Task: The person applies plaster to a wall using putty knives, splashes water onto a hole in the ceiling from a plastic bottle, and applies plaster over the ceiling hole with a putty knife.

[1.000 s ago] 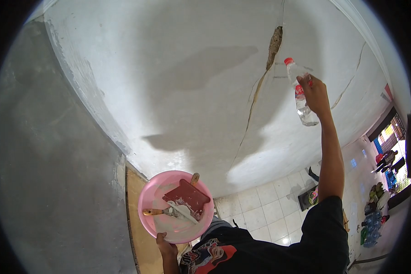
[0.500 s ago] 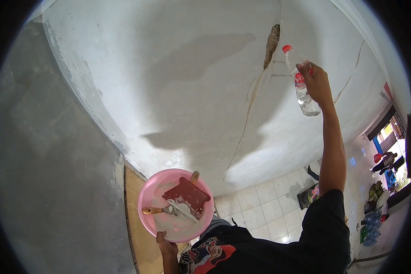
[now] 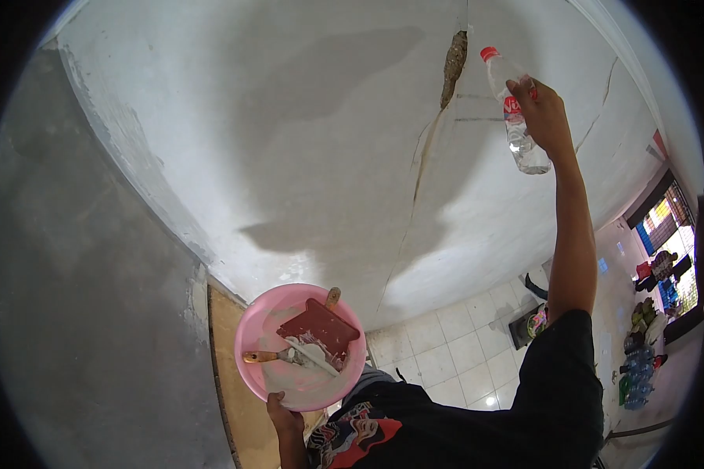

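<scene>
My right hand (image 3: 541,113) is wrapped round a clear plastic bottle (image 3: 528,156) with a red cap, raised in front of the wall and tilted to the left at its top. To the bottle's left, a rough brown hole (image 3: 454,69) opens in the wall, and a long crack (image 3: 419,180) runs down from it. Low in view, my left hand (image 3: 286,416) grips the lower rim of a pink basin (image 3: 246,332). Inside the basin lie a dark red plate-like tool (image 3: 321,328), a scraper with a wooden handle (image 3: 261,356) and pale wet paste (image 3: 285,383).
A grey surface (image 3: 94,273) fills the left side. Below is a white tiled floor (image 3: 461,352). At the far right, a person (image 3: 663,267) is near a window, with large blue water bottles (image 3: 640,375) nearby.
The hole, crack and bottle appear higher in view, the wall features also a little further left. My right hand still holds the bottle and my left hand the basin.
</scene>
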{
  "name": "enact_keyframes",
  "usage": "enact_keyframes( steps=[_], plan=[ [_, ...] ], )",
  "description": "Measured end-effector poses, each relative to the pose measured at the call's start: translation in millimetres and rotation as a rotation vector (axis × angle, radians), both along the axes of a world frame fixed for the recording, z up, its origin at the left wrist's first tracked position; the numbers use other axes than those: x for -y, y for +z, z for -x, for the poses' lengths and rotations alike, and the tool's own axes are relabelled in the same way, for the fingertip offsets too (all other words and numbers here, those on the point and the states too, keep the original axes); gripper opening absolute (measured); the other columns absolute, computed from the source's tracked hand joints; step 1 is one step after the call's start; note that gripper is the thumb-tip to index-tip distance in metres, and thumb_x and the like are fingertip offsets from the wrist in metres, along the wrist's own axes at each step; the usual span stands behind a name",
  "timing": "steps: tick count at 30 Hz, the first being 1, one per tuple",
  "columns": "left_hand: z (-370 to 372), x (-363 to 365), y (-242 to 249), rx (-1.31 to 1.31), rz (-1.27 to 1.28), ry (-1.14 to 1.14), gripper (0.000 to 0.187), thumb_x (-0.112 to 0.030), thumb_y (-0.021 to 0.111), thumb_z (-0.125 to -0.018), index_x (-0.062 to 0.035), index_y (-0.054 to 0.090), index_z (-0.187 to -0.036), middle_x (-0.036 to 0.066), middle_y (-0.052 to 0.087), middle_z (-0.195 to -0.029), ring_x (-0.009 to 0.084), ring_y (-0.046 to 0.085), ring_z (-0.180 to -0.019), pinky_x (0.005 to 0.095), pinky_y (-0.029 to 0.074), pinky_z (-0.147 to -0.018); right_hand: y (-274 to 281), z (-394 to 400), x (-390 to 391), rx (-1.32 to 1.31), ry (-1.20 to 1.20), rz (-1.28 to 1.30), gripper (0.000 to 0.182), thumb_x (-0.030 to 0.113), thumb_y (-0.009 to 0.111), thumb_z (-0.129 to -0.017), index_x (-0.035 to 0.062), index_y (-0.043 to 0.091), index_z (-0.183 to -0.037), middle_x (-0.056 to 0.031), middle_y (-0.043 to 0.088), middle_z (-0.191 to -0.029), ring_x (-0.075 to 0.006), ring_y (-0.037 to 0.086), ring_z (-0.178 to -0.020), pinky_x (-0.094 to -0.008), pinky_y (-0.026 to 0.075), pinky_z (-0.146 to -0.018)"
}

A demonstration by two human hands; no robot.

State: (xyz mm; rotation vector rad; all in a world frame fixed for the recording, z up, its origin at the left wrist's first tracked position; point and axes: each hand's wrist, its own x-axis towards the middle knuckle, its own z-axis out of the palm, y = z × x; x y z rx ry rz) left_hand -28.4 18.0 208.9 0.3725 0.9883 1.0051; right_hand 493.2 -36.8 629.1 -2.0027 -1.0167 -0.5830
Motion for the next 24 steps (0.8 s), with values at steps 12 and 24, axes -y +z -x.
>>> enact_keyframes(
  steps=[12,24],
  plan=[
    [0.9,-1.0,-4.4,-0.026,0.0,-0.008,0.05,-0.017,0.05,-0.08,0.0032,0.048,-0.126,0.014,0.054,-0.122,0.0303,0.051,-0.12,0.0453,0.039,-0.107,-6.5,-11.3,2.2,-0.005,-0.005,-0.017,0.045,0.039,0.057,-0.096,-0.0049,0.06,-0.089,-0.0096,0.058,-0.068,-0.0145,0.051,-0.059,-0.0336,0.044,-0.057],
    [-3.2,2.4,6.3,-0.003,0.014,0.019,0.055,-0.015,0.051,-0.077,0.0065,0.043,-0.128,0.016,0.051,-0.123,0.0313,0.049,-0.119,0.0447,0.039,-0.105,-1.0,-11.1,-0.4,0.04,0.001,0.052,0.043,0.036,0.056,-0.095,-0.0052,0.061,-0.087,-0.0147,0.061,-0.066,-0.0214,0.056,-0.057,-0.0375,0.046,-0.059]
  ],
)
